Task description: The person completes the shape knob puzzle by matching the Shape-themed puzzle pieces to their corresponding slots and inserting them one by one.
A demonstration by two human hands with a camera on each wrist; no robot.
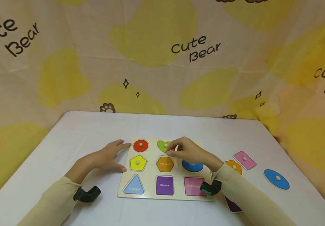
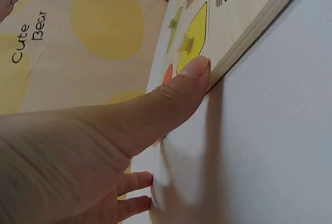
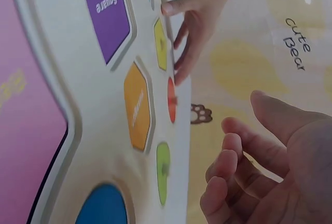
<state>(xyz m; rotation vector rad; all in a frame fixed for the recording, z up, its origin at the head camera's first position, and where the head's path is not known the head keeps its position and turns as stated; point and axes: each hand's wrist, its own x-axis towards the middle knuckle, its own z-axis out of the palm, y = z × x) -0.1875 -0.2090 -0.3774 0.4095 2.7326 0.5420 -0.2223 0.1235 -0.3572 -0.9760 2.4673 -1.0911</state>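
A wooden shape puzzle board (image 1: 150, 185) lies flat on the white table. A red circle (image 1: 137, 147), a yellow pentagon (image 1: 141, 164) and a green heart (image 1: 162, 145), each with a wooden knob, sit in it. My left hand (image 1: 103, 159) is at its left edge, fingers spread; the thumb (image 2: 179, 92) touches the edge beside the pentagon. Over the upper right of the board hovers my right hand (image 1: 192, 152), close to the heart. Its thumb and loosely bent fingers (image 3: 259, 146) stand apart with nothing between them. The board's top right corner is hidden behind that hand.
Bare recesses show printed names, such as the orange hexagon recess (image 1: 165, 168) and purple square recess (image 1: 164, 190). Right of the board lie a pink rectangle (image 1: 248, 163), an orange hexagon (image 1: 234, 164), a blue oval (image 1: 269, 176) and a dark purple piece (image 1: 232, 205), partly under the right sleeve.
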